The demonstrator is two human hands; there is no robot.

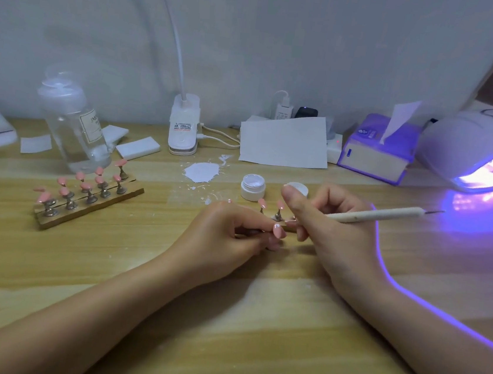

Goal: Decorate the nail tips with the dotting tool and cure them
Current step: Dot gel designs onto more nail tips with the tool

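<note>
While lamp [485, 152] glows violet over wooden table [107, 263]; left hand [228, 231] pinches nail tip [279, 230]; right hand [327, 223] grips dotting tool [383, 216].

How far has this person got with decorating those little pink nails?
In hand: the right hand grips the dotting tool while the left hand holds a pink nail tip already showing a white mark. The lamp glows purple. Seemingly left: the tips on the wooden stand look plain, though they are too small to be sure.
</note>
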